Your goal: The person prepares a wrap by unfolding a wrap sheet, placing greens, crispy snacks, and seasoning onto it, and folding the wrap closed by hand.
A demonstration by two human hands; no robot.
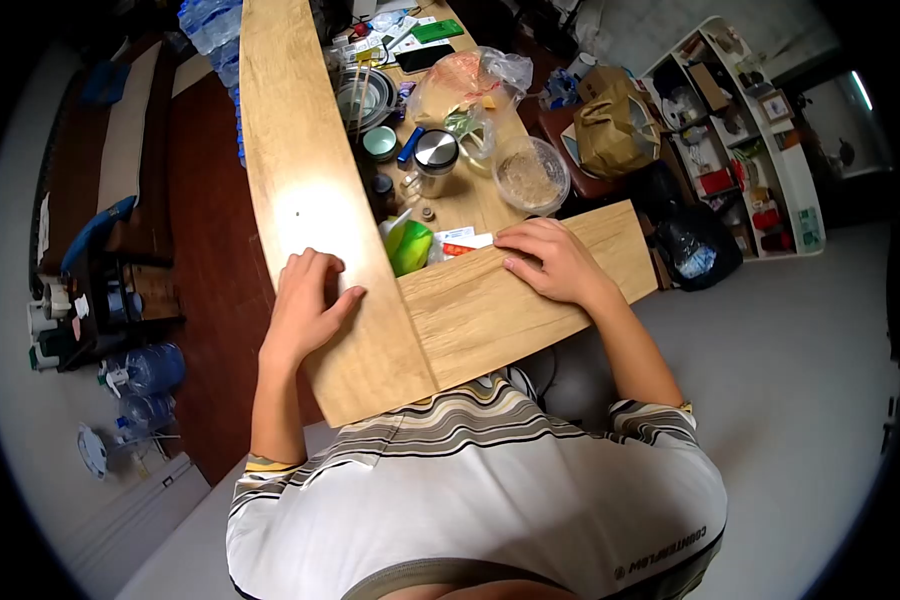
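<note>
A long light wood board (300,120) runs from my chest toward the far end of the table. My left hand (308,305) rests on its near part, thumb spread from bent fingers. To the right, a shorter wood board (480,325) meets the long one's side near my body, forming an L. Across the short board's far edge lies my right hand (553,262), fingers loosely bent and pointing left, thumb apart. Neither hand is wrapped round anything that I can see. Beyond the short board are a green packet (408,247) and a red and white packet (462,243).
On the table stand a glass mug with a metal lid (436,150), a clear plastic tub (532,175), a pale green cup (380,143) and stacked metal bowls (367,98). A brown bag (618,130) and white shelves (735,150) are at right; water bottles (155,368) at left.
</note>
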